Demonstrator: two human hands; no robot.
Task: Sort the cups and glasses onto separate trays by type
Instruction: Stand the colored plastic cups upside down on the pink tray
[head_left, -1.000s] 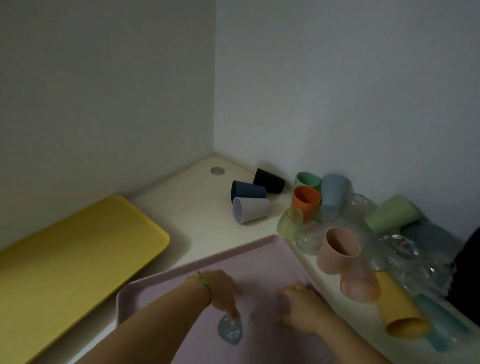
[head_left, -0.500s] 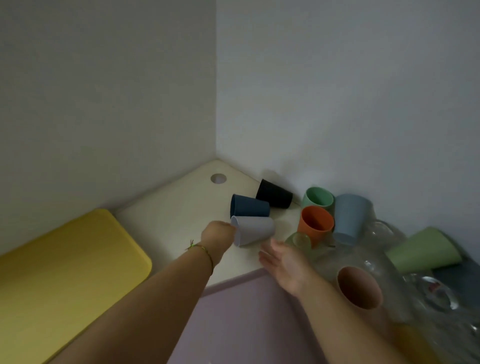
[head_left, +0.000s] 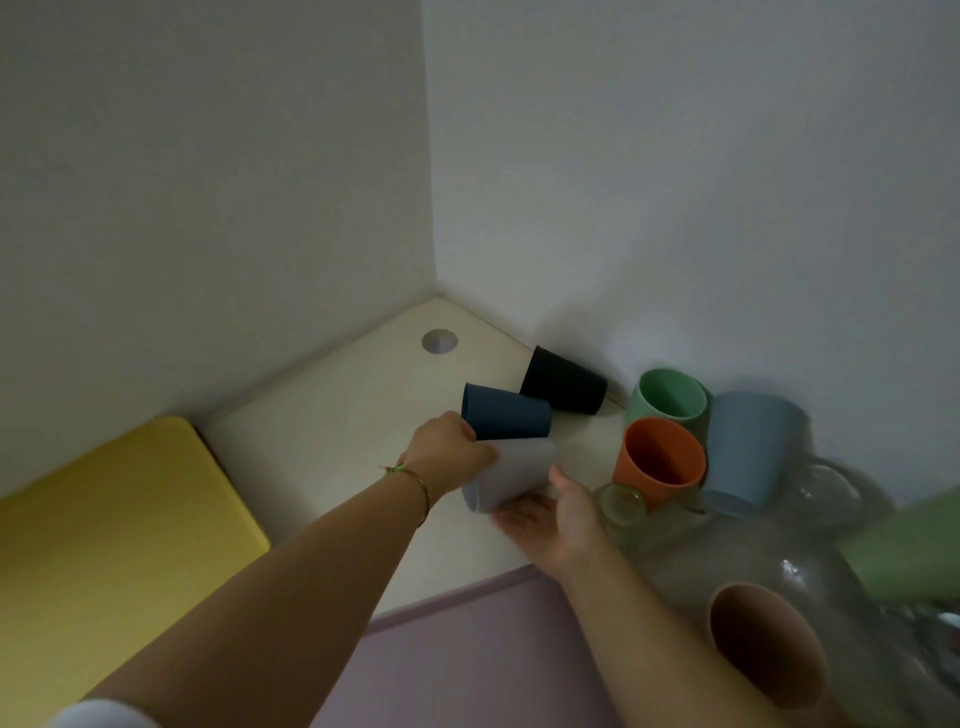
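My left hand (head_left: 451, 457) grips the rim end of a pale grey cup (head_left: 514, 474) lying on its side on the cream counter. Just under and right of that cup, my right hand (head_left: 556, 514) is spread with the palm up, touching the cup. A dark blue cup (head_left: 506, 413) and a black cup (head_left: 563, 387) lie on their sides behind it. To the right are an orange cup (head_left: 660, 462), a mint cup (head_left: 670, 395), a light blue cup (head_left: 748, 447), a pink cup (head_left: 763, 644) and a small green glass (head_left: 621, 506). The pink tray (head_left: 467, 665) is near me, the yellow tray (head_left: 114, 525) at left.
Clear glasses (head_left: 826, 488) crowd the right side among the cups, with a green cup (head_left: 909, 551) lying at the far right edge. Walls meet in a corner behind the counter. A round hole cover (head_left: 439, 341) sits near that corner.
Both hands have left the pink tray and reached forward to the grey cup. The left hand has closed on it and the right hand has come under it. The camera has moved closer.
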